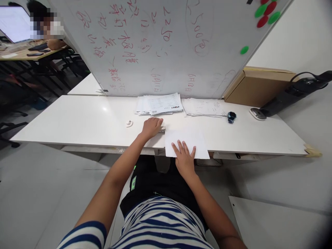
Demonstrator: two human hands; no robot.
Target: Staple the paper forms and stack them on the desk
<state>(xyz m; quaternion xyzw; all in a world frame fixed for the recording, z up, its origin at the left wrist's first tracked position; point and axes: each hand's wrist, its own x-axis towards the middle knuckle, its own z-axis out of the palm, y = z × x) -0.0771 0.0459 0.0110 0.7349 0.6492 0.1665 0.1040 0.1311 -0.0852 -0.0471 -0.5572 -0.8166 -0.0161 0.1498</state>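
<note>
Office, whiteboard (176, 69) with writing, computer screen (12, 24), desk (103, 121)

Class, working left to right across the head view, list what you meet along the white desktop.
Small white curved item, left hand, white sheet under the right hand, dark watch, computer mouse, black bottle.

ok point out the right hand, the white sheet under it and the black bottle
Right hand (185, 162), head view, back of hand
White sheet (199, 142), head view, bare right part
Black bottle (292, 95), head view, body
</note>
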